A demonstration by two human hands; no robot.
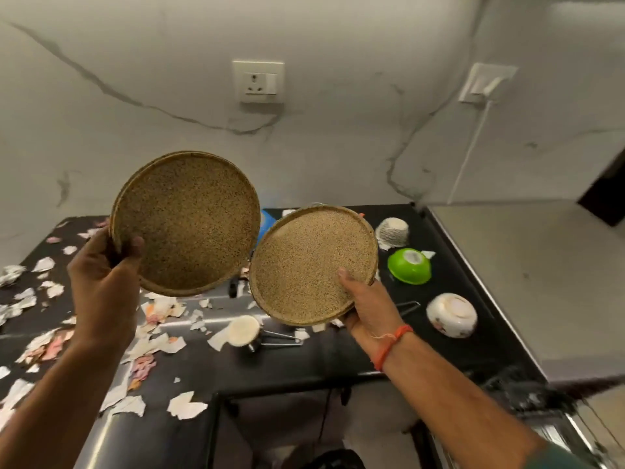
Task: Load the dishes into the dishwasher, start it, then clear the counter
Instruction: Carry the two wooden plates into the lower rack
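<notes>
Two hands are up in the air, and each one holds a round brown plate. On the left hand (105, 275) the thumb lies on the face of the left plate (186, 223) and the other fingers curl round behind its near left edge, so they are clamped on it. That plate is tipped up with its speckled face turned near, and the arm reaches up from the near left. The right hand (367, 306) grips the right plate (313, 265) at its near right edge, thumb on top and fingers under. That plate sits lower and flatter. An orange thread (392, 343) goes round the right wrist. The two plates hang just beside each other, over the black worktop (304, 363).

On the worktop, many torn paper bits (186, 406) lie on the left side. A small steel cup (244, 333) stands near the middle. On the right, three bowls sit upside down in a row: a grey one (394, 231) far, a green one (410, 265) in the middle, and a white flowered one (451, 314) nearest. On the far wall there is a white socket (258, 81).
</notes>
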